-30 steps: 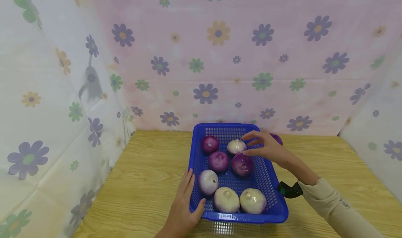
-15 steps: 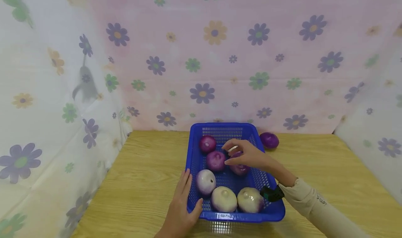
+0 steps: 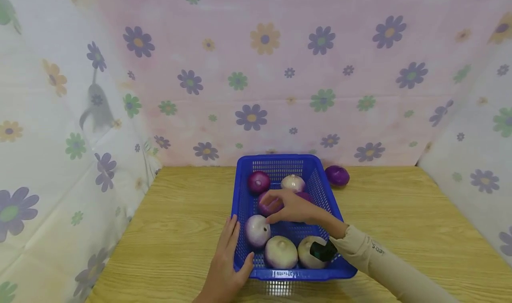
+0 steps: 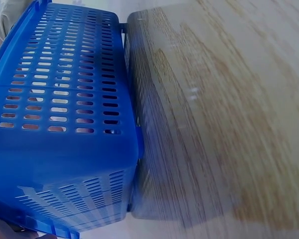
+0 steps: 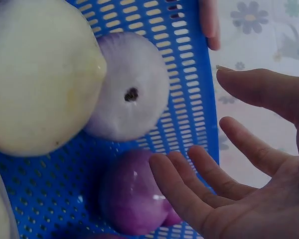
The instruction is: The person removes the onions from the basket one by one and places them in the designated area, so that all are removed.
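Note:
A blue mesh basket (image 3: 276, 159) (image 4: 65, 99) on a wooden table (image 3: 180, 214) holds several onions. My left hand (image 3: 230, 254) holds its front-left corner, fingers along the side wall and thumb over the front rim. My right hand (image 3: 274, 207) (image 5: 204, 134) reaches into the basket, fingers spread and holding nothing. Its fingertips hover just beside a purple onion (image 3: 262, 209) (image 5: 132, 199). In front of that lies a pale violet onion (image 3: 257, 231) (image 5: 129, 94), then a large yellowish onion (image 3: 281, 252) (image 5: 40, 74). My right wrist covers part of another pale onion.
A dark red onion (image 3: 258, 181) and a small pale onion (image 3: 293, 183) sit at the basket's far end. One purple onion (image 3: 337, 175) lies on the table behind the basket's right corner. Flowered cloth walls (image 3: 256, 72) close in the back and both sides.
My right hand has swept from the basket's far right side leftward and nearer, to the purple onion in the middle. My left hand has kept its hold on the corner.

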A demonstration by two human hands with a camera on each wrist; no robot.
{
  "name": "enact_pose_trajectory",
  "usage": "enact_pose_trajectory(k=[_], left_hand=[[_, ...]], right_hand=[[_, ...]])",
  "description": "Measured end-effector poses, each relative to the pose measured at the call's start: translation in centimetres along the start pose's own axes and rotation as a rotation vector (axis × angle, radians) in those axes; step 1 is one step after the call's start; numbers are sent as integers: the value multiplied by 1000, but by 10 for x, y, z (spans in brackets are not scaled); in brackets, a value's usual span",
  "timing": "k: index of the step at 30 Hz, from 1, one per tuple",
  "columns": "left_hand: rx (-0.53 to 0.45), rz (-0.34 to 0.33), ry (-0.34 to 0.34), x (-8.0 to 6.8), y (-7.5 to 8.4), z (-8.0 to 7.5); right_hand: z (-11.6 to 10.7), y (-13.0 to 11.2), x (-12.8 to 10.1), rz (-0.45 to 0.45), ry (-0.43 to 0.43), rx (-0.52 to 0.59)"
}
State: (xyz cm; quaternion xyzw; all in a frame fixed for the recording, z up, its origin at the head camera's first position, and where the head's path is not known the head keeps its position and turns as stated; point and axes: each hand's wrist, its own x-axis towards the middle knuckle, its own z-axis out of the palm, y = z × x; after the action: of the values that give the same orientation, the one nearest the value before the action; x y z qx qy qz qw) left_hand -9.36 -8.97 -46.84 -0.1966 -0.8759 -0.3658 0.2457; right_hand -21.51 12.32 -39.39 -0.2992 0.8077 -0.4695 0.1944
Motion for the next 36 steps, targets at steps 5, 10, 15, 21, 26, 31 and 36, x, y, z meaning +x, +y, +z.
enact_pose_trajectory(k=[5, 10, 15, 21, 26, 31, 36], left_hand=[[5, 16, 0, 1, -1, 2], [-2, 8, -12, 1, 0, 2], [20, 13, 0, 1, 1, 2], [15, 16, 1, 0, 0, 2], [-2, 4, -12, 0, 1, 0], [-14, 3, -7, 0, 0, 0], [-18, 53, 29, 1, -2, 1]], right_hand=[[11, 2, 5, 40, -54, 12], [19, 5, 10, 57, -64, -6], [26, 8, 16, 60, -67, -46], [31, 9, 18, 83, -66, -99], [39, 9, 23, 37, -70, -240], [46, 6, 28, 5, -53, -333], [43, 7, 26, 54, -55, -250]])
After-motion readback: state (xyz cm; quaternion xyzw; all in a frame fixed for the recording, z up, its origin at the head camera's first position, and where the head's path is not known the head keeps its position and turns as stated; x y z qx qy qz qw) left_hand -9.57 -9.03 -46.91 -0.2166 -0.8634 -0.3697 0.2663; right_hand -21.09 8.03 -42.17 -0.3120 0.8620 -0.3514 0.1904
